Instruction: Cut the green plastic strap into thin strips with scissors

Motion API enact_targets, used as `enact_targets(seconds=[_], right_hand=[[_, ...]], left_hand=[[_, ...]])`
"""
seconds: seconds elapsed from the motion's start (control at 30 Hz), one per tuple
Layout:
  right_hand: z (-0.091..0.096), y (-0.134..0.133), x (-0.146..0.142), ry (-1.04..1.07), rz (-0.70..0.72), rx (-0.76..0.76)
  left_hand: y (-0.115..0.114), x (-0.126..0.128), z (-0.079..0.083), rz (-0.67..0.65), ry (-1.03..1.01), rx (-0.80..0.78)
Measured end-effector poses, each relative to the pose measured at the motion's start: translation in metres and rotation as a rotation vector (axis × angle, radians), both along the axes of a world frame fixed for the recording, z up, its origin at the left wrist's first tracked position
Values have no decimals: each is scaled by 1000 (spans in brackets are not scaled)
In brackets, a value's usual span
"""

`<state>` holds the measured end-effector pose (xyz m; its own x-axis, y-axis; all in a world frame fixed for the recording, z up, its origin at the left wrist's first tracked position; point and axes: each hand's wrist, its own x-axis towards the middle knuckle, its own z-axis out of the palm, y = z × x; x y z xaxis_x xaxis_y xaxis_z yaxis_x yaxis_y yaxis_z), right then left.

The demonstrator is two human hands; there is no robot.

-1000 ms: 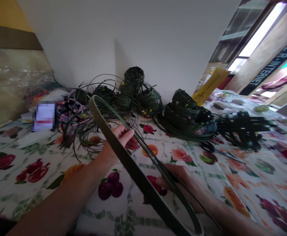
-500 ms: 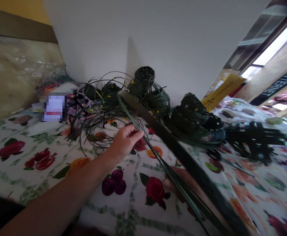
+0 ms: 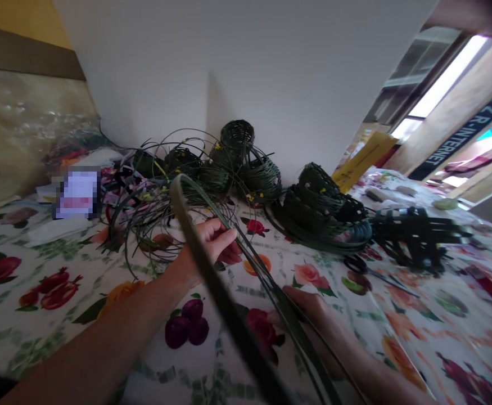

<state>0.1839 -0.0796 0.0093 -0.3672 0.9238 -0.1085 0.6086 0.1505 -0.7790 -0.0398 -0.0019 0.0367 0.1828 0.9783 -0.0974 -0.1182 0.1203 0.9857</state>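
The left hand pinches long, flat, dark-green strips; the right hand holds them lower down, partly hidden. Black-handled metal scissors lie right of the strips.

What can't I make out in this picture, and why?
In the head view, these stay unclear:
- Right hand: the green strips pass in front and cover part of it, so its exact grip is uncertain.
- Lower ends of the strips: cut off by the bottom edge.
- Pale rectangle at left: pixelated, so its content is unreadable.
- Print on the yellow packet: too small and blurred.
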Motion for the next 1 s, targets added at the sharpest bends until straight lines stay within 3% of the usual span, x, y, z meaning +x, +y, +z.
enact_targets(seconds=[0.17,0.3,0.57,1.0], right_hand=[[-1,-1,6,-119,-17,36],[-3,1,5,-64,-38,-19],[0,2,3,3,-28,-100],[3,0,1,-8,-24,-140]], left_hand=[[3,-5,1,-23,38,66],[5,-7,0,14,29,104],[6,-5,-6,-29,9,65],[4,-3,-6,11,-53,20]])
